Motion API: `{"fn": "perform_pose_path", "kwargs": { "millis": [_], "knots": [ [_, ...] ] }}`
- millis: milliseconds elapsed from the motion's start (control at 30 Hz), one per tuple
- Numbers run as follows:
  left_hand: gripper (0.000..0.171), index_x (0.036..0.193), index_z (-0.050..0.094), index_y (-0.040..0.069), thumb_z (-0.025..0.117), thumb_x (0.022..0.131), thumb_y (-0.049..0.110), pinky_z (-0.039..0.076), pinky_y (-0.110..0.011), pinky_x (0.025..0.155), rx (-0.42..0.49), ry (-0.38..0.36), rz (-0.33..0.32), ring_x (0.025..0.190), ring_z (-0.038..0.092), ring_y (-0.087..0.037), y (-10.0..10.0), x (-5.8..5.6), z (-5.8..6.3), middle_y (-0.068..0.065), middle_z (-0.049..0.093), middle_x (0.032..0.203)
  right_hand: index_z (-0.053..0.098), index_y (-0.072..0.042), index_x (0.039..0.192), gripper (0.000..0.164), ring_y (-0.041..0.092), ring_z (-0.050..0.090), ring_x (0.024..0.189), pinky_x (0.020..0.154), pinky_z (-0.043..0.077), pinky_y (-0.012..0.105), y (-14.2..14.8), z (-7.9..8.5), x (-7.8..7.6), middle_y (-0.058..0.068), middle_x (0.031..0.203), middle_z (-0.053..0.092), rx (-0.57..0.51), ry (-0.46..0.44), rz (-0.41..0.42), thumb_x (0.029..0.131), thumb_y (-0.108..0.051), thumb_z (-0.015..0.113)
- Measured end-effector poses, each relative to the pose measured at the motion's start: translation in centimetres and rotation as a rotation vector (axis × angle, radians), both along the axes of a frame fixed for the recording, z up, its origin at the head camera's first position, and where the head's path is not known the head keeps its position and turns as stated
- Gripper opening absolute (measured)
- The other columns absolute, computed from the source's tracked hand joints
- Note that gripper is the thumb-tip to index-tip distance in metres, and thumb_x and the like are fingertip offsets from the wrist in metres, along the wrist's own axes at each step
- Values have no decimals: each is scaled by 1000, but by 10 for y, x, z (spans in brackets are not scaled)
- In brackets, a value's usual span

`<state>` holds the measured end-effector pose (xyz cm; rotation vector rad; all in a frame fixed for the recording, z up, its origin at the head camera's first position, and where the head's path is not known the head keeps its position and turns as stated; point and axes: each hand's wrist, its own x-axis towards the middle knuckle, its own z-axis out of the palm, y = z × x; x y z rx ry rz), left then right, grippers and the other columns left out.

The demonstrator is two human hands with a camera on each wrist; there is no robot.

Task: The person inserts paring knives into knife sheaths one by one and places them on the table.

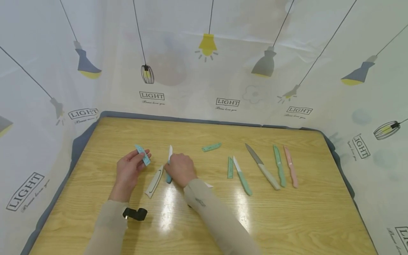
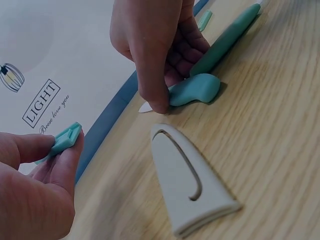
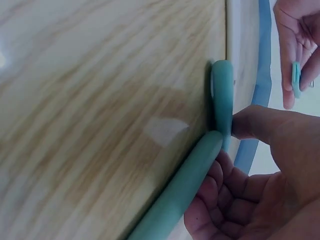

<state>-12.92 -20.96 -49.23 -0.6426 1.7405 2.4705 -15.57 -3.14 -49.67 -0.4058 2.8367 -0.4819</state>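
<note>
My left hand (image 1: 127,170) pinches a small light-blue knife sheath (image 1: 143,156) between thumb and fingers, raised above the table's left side. To its right, my right hand (image 1: 181,168) pinches the blue handle of a small paring knife (image 1: 169,177), its white blade pointing away from me. A beige knife sheath (image 2: 190,185) lies between the two hands. Beside the blue handle lies a second, green-looking knife handle (image 3: 175,192), close to my right fingers. In the head view, my right hand and forearm hide most of that second knife.
Right of my hands lie a green sheath (image 1: 211,147), another green sheath (image 1: 230,168), a green-handled paring knife (image 1: 244,182), a longer beige-handled knife (image 1: 268,176), a green knife (image 1: 279,166) and a pink knife (image 1: 291,167). A patterned curtain (image 1: 185,85) stands behind the table.
</note>
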Motion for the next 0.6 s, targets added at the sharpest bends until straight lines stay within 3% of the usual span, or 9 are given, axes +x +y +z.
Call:
{"fn": "perform_pose_path", "kwargs": {
  "millis": [300,500,600],
  "knots": [
    [55,143,39,-9,58,96,10,52,-25,87,10,-23,16,106,65,-16,5,-1,0,-11,66,121,52,-17,51,45,9,43,41,41,37,23,8,2,-2,-8,43,42,-137,-75,-133,86,-43,62],
    [55,144,38,-9,58,96,9,52,-26,87,22,-16,6,107,64,-19,9,-2,5,-10,67,118,50,-16,47,50,6,31,34,33,25,19,21,9,2,-9,37,35,-239,-85,-163,86,-44,59],
    [55,143,37,-11,58,96,8,52,-26,87,32,-4,-6,107,64,-20,14,-3,7,-9,69,114,53,-16,51,44,7,33,37,34,27,19,31,16,5,-9,40,40,-272,-68,-171,85,-43,59]
  ]
}}
